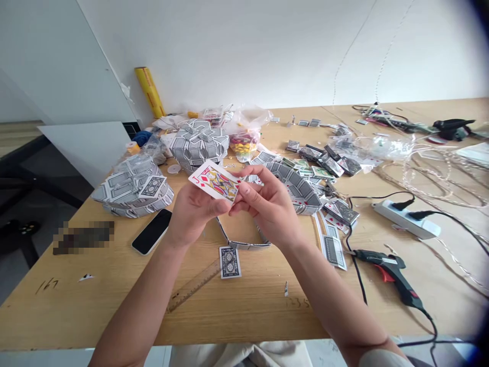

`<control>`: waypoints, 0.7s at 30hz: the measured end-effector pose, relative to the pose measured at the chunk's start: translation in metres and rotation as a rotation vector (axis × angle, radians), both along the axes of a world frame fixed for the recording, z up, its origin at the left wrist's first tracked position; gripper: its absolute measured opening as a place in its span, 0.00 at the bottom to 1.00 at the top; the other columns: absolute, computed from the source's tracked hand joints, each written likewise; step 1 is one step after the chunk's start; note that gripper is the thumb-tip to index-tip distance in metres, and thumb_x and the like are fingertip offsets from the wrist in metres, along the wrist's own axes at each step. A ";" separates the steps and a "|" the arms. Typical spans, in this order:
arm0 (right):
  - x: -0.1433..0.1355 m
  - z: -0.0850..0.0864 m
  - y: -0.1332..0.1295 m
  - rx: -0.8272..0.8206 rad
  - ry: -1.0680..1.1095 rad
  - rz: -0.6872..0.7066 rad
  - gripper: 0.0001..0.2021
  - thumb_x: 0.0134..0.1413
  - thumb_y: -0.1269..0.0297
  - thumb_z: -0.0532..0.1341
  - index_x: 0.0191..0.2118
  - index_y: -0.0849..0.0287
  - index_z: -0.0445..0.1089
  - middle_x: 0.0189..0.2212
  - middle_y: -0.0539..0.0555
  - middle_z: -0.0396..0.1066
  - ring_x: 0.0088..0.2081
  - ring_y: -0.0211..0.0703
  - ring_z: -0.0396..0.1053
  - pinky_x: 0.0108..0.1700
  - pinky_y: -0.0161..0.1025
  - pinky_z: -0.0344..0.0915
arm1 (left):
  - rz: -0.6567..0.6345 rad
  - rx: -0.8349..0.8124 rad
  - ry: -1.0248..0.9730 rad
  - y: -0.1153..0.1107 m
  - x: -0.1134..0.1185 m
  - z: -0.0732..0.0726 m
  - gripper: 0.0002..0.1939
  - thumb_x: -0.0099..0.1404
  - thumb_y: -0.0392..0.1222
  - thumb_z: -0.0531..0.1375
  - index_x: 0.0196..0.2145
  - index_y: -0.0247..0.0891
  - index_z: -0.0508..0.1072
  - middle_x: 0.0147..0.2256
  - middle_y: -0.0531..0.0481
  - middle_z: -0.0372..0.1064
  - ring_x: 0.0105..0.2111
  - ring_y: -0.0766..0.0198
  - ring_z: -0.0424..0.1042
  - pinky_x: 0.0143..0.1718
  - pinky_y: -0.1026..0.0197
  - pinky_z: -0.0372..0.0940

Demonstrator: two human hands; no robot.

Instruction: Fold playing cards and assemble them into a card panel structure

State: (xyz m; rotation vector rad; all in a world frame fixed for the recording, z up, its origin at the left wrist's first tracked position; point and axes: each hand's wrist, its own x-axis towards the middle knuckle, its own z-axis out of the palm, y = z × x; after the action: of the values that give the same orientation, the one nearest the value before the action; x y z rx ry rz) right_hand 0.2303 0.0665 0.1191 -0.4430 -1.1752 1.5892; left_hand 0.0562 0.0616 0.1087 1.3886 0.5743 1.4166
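Observation:
A playing card, a jack of diamonds, is held face up and tilted between both hands above the table. My left hand grips its left and lower edge, thumb along the near side. My right hand pinches its right end between thumb and fingers. Below them a ring of folded cards stands on the table, partly hidden by the hands. Just in front of the ring lies a card with its patterned back up. A clear ruler lies beside that card.
Woven card structures stand at left, with a taller one behind. A phone lies left of my hands. To the right are a boat-shaped card piece, card boxes, a power strip and a glue gun with trailing cables.

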 end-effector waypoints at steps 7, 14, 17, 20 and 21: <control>-0.001 -0.001 0.001 -0.039 0.009 -0.036 0.25 0.56 0.54 0.78 0.43 0.50 0.61 0.25 0.42 0.79 0.25 0.39 0.78 0.33 0.38 0.80 | 0.014 0.013 -0.046 -0.002 0.005 0.003 0.26 0.55 0.50 0.81 0.49 0.43 0.84 0.45 0.47 0.82 0.42 0.57 0.82 0.46 0.55 0.78; -0.001 0.000 -0.001 -0.057 -0.026 -0.048 0.27 0.55 0.55 0.79 0.43 0.50 0.58 0.24 0.42 0.79 0.25 0.40 0.77 0.32 0.37 0.78 | 0.024 -0.006 0.008 -0.002 0.000 -0.005 0.30 0.52 0.47 0.83 0.51 0.44 0.83 0.53 0.43 0.82 0.51 0.50 0.81 0.54 0.50 0.78; 0.000 0.000 -0.002 -0.083 -0.040 0.002 0.25 0.57 0.55 0.78 0.43 0.50 0.59 0.27 0.44 0.81 0.28 0.41 0.79 0.36 0.40 0.78 | 0.060 0.012 0.031 -0.003 -0.003 -0.005 0.29 0.53 0.46 0.82 0.52 0.46 0.83 0.54 0.44 0.81 0.54 0.50 0.81 0.56 0.49 0.78; 0.001 -0.002 -0.003 -0.104 -0.057 0.080 0.24 0.57 0.54 0.78 0.42 0.50 0.60 0.28 0.44 0.80 0.29 0.41 0.79 0.38 0.40 0.77 | 0.079 0.060 0.069 -0.002 -0.005 -0.004 0.31 0.54 0.48 0.82 0.54 0.47 0.82 0.55 0.45 0.80 0.53 0.51 0.81 0.55 0.50 0.78; 0.001 -0.003 -0.002 -0.106 -0.061 0.096 0.24 0.57 0.54 0.78 0.41 0.50 0.60 0.27 0.44 0.80 0.29 0.41 0.78 0.38 0.40 0.76 | 0.086 0.073 0.083 -0.002 -0.006 -0.004 0.32 0.53 0.49 0.82 0.54 0.48 0.82 0.55 0.45 0.79 0.52 0.51 0.81 0.55 0.49 0.78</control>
State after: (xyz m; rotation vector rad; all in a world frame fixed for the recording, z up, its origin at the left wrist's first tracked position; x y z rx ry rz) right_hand 0.2312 0.0641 0.1159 -0.5139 -1.1770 1.7380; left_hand 0.0502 0.0596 0.1046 1.5017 0.6482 1.4658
